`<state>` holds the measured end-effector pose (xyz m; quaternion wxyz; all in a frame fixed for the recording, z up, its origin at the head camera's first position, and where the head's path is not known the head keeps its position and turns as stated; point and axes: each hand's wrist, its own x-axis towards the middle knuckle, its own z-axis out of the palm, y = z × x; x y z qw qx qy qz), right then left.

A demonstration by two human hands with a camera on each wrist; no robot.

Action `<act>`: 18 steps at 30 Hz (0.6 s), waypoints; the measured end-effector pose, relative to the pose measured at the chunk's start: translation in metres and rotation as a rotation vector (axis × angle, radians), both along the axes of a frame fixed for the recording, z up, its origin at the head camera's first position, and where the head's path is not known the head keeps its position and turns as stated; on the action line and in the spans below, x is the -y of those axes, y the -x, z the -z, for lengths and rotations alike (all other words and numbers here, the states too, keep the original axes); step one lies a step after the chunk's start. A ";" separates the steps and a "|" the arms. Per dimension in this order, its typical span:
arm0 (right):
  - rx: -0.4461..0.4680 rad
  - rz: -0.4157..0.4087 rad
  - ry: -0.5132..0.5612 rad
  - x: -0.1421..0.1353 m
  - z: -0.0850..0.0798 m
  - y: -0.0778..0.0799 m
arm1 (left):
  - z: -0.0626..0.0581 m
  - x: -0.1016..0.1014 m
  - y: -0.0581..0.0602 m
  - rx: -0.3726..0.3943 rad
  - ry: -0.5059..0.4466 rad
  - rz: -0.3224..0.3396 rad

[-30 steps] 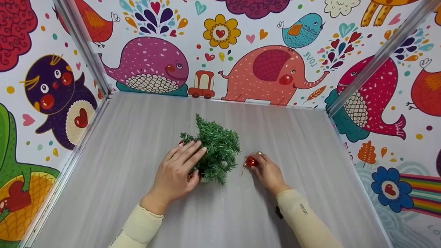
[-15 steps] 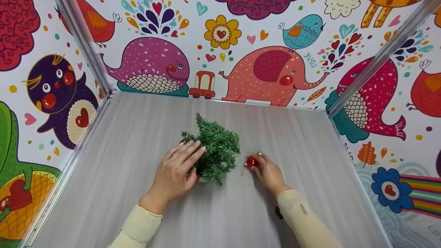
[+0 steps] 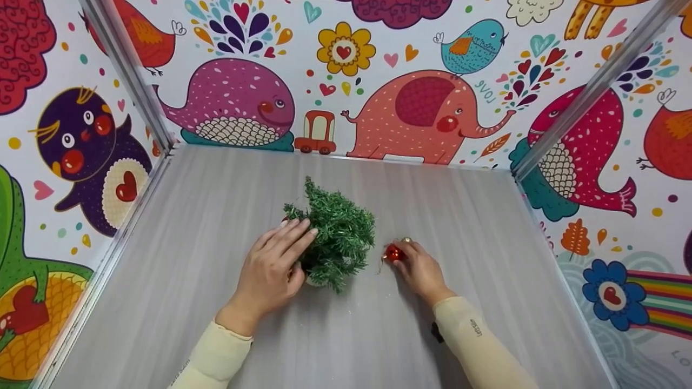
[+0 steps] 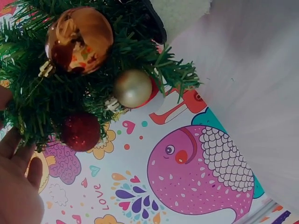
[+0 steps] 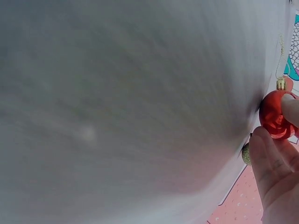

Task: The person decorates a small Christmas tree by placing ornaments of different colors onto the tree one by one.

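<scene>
A small artificial Christmas tree stands mid-table, its top leaning to the left. My left hand lies along its left side, fingers extended against the branches. In the left wrist view a copper ball, a pale gold ball and a dark red glittery ball hang among the branches. To the right of the tree, my right hand pinches a shiny red Christmas ball close over the table. Its gold cap and string loop stick out. A gold glittery ball shows partly behind the fingers.
The grey wood-grain table is enclosed by printed walls with metal corner rails at the back left and right. Tiny bright specks lie on the table between the hands.
The tree and my left hand have shifted slightly left, the lower branches the most. My right hand holds the red ball in the same spot.
</scene>
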<state>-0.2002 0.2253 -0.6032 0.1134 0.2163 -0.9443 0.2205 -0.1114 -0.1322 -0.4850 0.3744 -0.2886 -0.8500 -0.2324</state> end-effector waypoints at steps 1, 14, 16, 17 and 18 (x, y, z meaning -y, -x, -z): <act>-0.008 -0.005 0.002 0.000 0.000 0.000 | 0.000 0.000 0.000 0.001 -0.001 -0.004; -0.013 -0.017 0.002 0.000 0.000 0.001 | 0.004 0.002 0.000 -0.028 -0.005 -0.038; -0.003 -0.017 0.002 0.000 -0.001 0.002 | 0.004 0.002 0.001 -0.027 -0.008 -0.036; -0.002 -0.018 0.001 0.000 -0.001 0.002 | 0.003 0.002 0.001 -0.026 -0.008 -0.035; -0.002 -0.018 0.000 0.000 -0.001 0.002 | 0.003 0.002 0.001 -0.027 -0.010 -0.035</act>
